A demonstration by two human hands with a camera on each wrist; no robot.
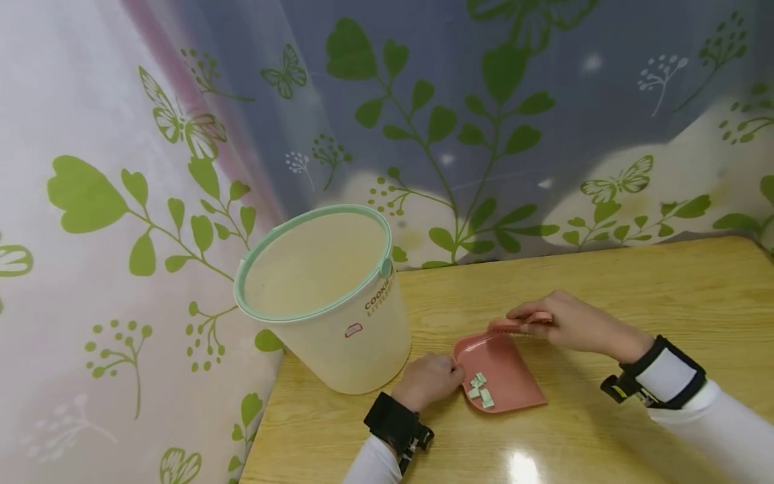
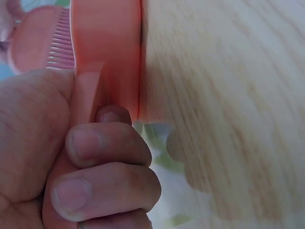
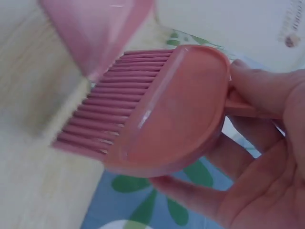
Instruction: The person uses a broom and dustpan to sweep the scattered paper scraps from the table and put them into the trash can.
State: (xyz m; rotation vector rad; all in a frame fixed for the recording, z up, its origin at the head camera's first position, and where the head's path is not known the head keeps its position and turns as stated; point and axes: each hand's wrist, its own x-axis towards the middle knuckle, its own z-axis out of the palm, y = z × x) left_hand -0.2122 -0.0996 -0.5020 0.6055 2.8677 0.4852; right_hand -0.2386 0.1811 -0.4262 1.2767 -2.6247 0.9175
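Note:
My left hand (image 1: 428, 380) grips the handle of a pink dustpan (image 1: 514, 383) at its left side. In the left wrist view its fingers (image 2: 109, 143) curl round that handle. Several small pale pieces (image 1: 480, 391) lie in the pan near its left edge. Above the pan's far right corner, my right hand (image 1: 574, 321) holds a small pink brush (image 3: 171, 109) by its short handle. The right wrist view shows the thumb and fingers about the handle, with the brush's bristles (image 3: 114, 100) pointing toward the pan.
A tall cream bucket (image 1: 357, 349) with a green rim stands on the wooden table (image 1: 635, 289), just left of the dustpan and close to my left hand. Behind the table hangs a curtain (image 1: 423, 134) with green leaves and butterflies, which also covers the left side.

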